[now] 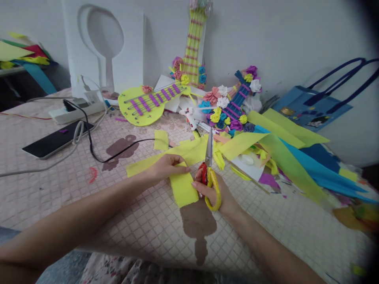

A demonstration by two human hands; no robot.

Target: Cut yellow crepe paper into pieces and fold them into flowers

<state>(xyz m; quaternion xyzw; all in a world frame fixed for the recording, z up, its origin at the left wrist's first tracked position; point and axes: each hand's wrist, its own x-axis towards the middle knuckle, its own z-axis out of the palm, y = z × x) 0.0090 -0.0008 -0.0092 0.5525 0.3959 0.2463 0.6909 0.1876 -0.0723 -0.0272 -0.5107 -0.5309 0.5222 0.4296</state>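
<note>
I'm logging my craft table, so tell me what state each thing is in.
Scissors: in right hand, blades apparently closed
Yellow piece: pinched by left hand
Black device: lying flat, dark
Glue gun: not held
Power strip: plugs inserted
Blue bag: handles raised

Left of the scissors (209, 156), the left grip (166, 167) is bent into a pinch; the right grip (220, 191) curls around them, both bare forearms (97, 209) slanting towards them.

Frame centre: my two hands, left hand (166, 167) and right hand (220, 191); in my grip, one pair of scissors (208, 162), one yellow piece (182, 189). Above centre: one glue gun (189, 115). Upper middle: three craft instruments (142, 108). Left side: one phone (53, 141), one power strip (69, 112). Upper right: one bag (310, 112).
</note>
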